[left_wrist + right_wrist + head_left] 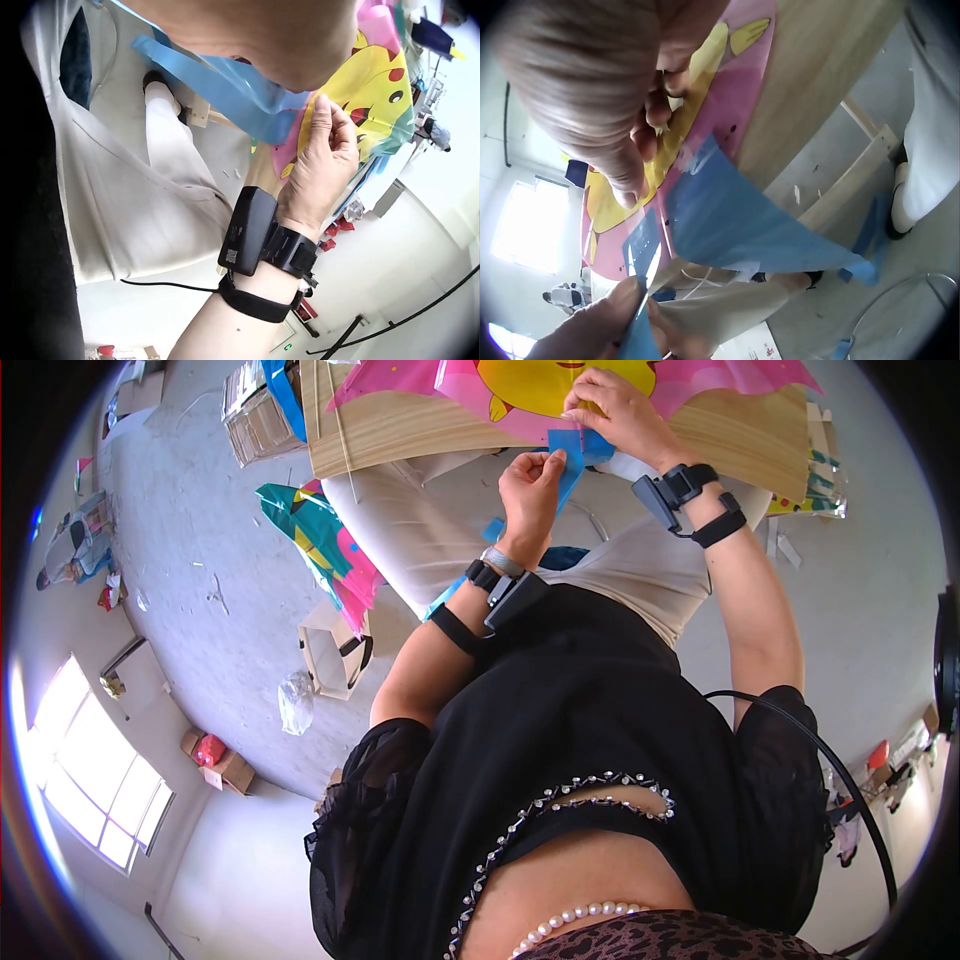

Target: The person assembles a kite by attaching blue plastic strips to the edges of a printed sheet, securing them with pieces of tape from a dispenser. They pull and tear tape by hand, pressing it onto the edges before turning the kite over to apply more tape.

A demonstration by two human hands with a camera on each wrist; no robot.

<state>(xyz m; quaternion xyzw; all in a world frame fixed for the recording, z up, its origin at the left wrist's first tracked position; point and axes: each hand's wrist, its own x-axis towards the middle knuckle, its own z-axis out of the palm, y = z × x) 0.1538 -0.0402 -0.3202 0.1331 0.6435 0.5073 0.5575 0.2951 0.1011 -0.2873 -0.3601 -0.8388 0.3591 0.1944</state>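
Observation:
A pink plastic sheet (pixel 690 378) printed with a yellow cartoon figure (pixel 560 390) lies over the wooden tabletop, its lower edge towards me. Against that edge hangs a blue plastic strip (pixel 727 210), with further blue film trailing below the table. My left hand (pixel 530 495) pinches the blue strip near its upper end between thumb and index finger. Just above it, my right hand (pixel 625 418) is at the sheet's edge, thumb and index finger pinched together with the other fingers curled. A narrow clear strip (pixel 636 220) runs from the right thumb tip down to the blue film.
The wooden table (pixel 400 445) reaches over my lap. A teal, yellow and pink printed sheet (pixel 325 550) hangs at my left. On the grey floor are a white bag (pixel 335 650), crumpled clear plastic (pixel 296 703) and a cardboard box (pixel 235 770). Bundled cardboard (pixel 262 420) stands beside the table.

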